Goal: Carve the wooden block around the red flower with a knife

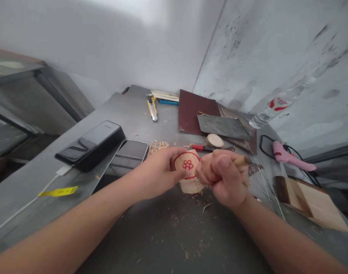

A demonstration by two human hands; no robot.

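A pale wood block [193,155] lies on the grey table with a red flower drawn on its top inside a red outline. My left hand [159,171] grips it from the left, fingers over the far side and thumb on the near face. My right hand [226,175] is a fist around a wooden-handled carving tool [242,161]. Its handle end points right, and the blade is hidden behind my fingers at the block's right side. Just behind the block are a red marker [199,147] and a small round wood slice [214,140].
Wood shavings [159,146] and crumbs surround the block. To the left are a phone [125,156] and a black power bank [89,142] with a white cable. Sandpaper sheets [195,110] and a utility knife [152,109] lie behind. A bottle [279,102], pink glue gun [290,156] and wooden board [313,201] are right.
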